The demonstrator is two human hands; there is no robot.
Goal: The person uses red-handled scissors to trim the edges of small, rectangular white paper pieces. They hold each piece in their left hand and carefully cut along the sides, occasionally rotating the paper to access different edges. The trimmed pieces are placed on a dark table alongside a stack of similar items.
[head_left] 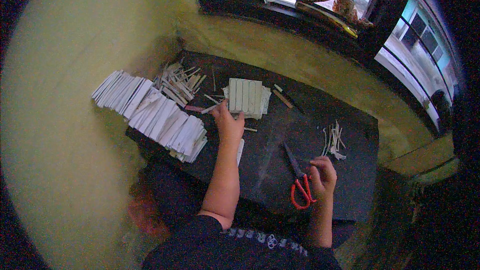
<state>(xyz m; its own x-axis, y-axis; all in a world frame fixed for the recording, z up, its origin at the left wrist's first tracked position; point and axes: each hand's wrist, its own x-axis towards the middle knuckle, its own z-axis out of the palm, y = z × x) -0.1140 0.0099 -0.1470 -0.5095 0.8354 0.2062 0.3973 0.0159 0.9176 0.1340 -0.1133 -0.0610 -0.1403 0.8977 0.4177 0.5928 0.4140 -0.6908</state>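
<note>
My left hand (230, 124) reaches to the lower left corner of a stack of pale, lined cards (245, 95). Its thumb and fingers are apart at the stack's edge, and a thin white strip (210, 108) is by the fingertips. On the right, my right hand (324, 175) hovers over the dark tabletop with loosely bent fingers, nothing plainly in them. Right beside its thumb is a pair of red-handled scissors (300, 190), blades pointing away and left; whether the thumb touches a handle loop is unclear. Just beyond the right fingers sits a small heap of thin paper offcuts (335, 140).
A long row of packed white card pieces (160, 117) runs along the table's left edge. Behind it is a pile of narrow strips (181, 82). Slim sticks (283, 98) lie right of the stack. The dark table (270, 170) abuts a yellow wall (75, 120) beneath a barred window.
</note>
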